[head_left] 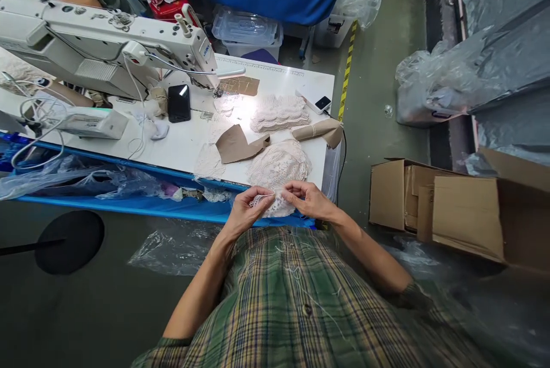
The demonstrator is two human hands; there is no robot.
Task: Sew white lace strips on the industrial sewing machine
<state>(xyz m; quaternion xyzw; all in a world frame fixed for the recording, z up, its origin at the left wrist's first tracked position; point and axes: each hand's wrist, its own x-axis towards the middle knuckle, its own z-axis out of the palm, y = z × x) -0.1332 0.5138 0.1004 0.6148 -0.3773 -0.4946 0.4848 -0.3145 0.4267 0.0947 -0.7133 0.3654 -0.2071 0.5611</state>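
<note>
Left hand and right hand: fingertips pinching small white lace piece, openwork, scalloped, held just off near table edge. Behind on table: rounded lace stack, folded tan paper, rolled tan paper, black phone, sewing machine. Open floor right of table; cardboard box beyond.

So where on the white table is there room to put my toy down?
Bare patch on the white table, between the black phone and the tan cut fabric piece. Crowded near the edge: cream lace pile, where both hands pinch a small lace piece.
</note>
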